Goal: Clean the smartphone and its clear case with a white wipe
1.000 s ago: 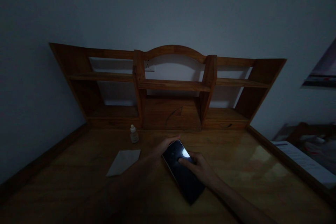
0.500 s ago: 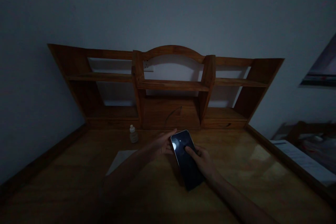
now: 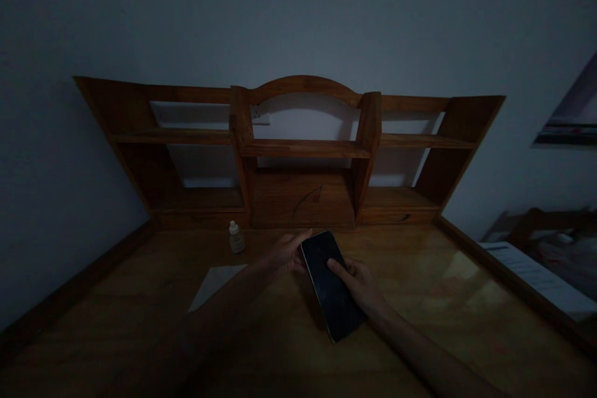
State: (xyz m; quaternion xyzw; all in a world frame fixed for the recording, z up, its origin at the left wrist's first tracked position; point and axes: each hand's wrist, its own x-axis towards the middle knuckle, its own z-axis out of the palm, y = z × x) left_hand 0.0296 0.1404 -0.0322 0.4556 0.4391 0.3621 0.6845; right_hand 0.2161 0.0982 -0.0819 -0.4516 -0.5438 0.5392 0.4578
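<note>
A dark smartphone (image 3: pixel 330 292) with a pale edge is held tilted above the wooden desk, its dark glossy face up. My right hand (image 3: pixel 361 286) grips its right side, thumb lying on the face and fingers behind. At the upper left edge, my left hand (image 3: pixel 290 253) holds the phone too, its thumb by the top corner and its other fingers partly hidden behind. Left of my left hand stands a small bottle (image 3: pixel 237 240) with a whitish cap. A white sheet (image 3: pixel 215 283) lies partly under my left forearm.
Along the back of the desk (image 3: pixel 410 336) runs a wooden shelf unit (image 3: pixel 305 149) with an arched top. A wall socket (image 3: pixel 260 115) shows through it. Printed paper (image 3: pixel 536 277) lies beyond the raised right edge, near a wooden chair-like piece (image 3: pixel 536 224). The room is dim.
The bright reflection on the phone's upper left face is gone. Both hands keep their hold, and the phone has tilted slightly. The view has shifted a little.
</note>
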